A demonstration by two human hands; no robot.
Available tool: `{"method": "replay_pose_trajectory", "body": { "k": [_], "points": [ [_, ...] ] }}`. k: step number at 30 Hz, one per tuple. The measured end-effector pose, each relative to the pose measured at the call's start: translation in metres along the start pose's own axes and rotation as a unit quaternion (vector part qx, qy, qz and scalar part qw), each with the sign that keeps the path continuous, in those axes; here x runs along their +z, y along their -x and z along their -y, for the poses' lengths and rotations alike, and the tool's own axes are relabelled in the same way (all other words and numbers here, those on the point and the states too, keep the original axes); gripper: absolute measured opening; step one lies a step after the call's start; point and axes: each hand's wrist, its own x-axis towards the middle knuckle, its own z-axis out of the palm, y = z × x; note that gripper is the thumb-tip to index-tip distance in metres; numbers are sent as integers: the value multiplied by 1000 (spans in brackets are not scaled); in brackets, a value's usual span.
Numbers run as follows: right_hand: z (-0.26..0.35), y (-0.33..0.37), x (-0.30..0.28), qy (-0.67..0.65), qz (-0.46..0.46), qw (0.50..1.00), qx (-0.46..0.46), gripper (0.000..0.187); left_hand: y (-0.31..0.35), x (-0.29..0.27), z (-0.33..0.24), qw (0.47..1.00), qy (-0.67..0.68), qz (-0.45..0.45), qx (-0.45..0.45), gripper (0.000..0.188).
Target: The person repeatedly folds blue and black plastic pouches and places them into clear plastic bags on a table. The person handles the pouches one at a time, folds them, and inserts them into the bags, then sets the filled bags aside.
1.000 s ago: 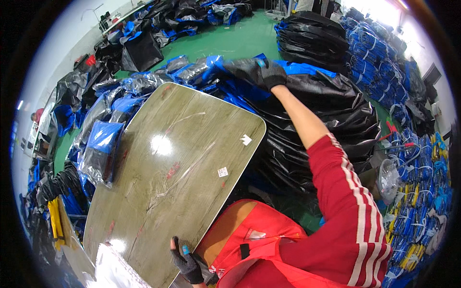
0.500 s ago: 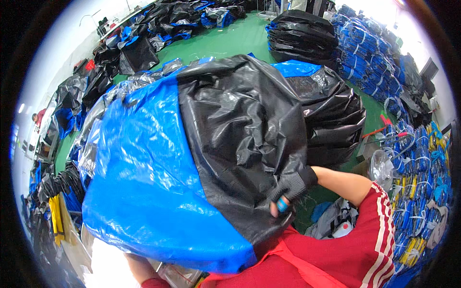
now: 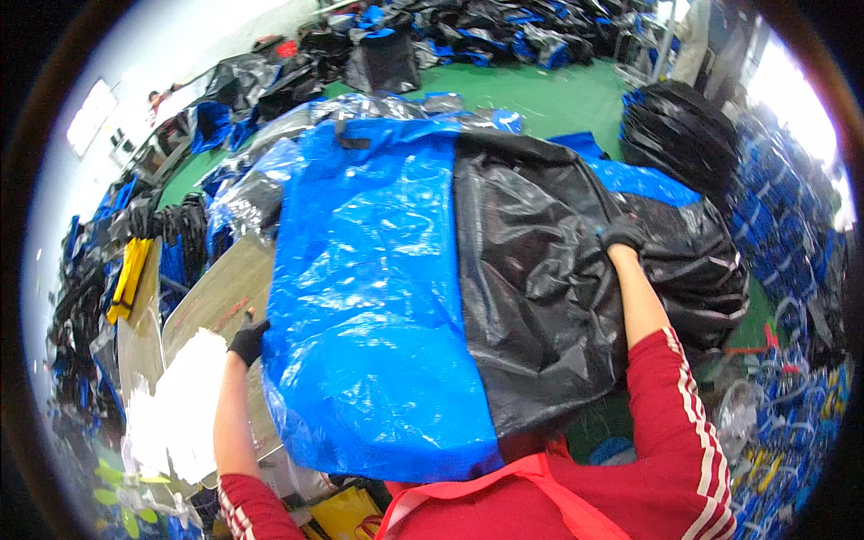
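the bag (image 3: 382, 270) spans rightward from our left hand (image 3: 248, 340), at its blue edge, to our right hand (image 3: 623, 234), on its black side, seam (image 3: 461, 261) running away between them, and we cannot tell whether either pinches it.

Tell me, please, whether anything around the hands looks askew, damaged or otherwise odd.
The black section beside the right hand looks a little odd: it is bunched into deep creases, while the adjoining blue section is smoother. That may just be from handling; I can make out no tear or spill.
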Motion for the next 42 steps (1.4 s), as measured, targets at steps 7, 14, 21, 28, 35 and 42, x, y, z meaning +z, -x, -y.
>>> {"method": "replay_pose_trajectory", "body": {
  "k": [7,14,21,28,35,42],
  "points": [
    [-20,12,-2,-88,-115,989,13,60,-53,76,-65,985,138,37,97,32],
    [41,-7,-29,-293,-229,910,-183,39,97,-16,-136,959,-74,-229,148,49],
    [149,-17,-51,-288,53,920,-260,44,165,-100,76,928,-233,-183,-227,56],
    [133,89,-117,-185,95,924,-321,81,144,16,-32,864,-387,-268,177,58],
    [82,103,-91,-516,232,749,-345,53,56,157,-122,886,-393,-24,247,71],
    [-68,-1,-110,-310,-133,902,-270,28,29,144,-150,859,-481,98,145,69]
  ]
}}
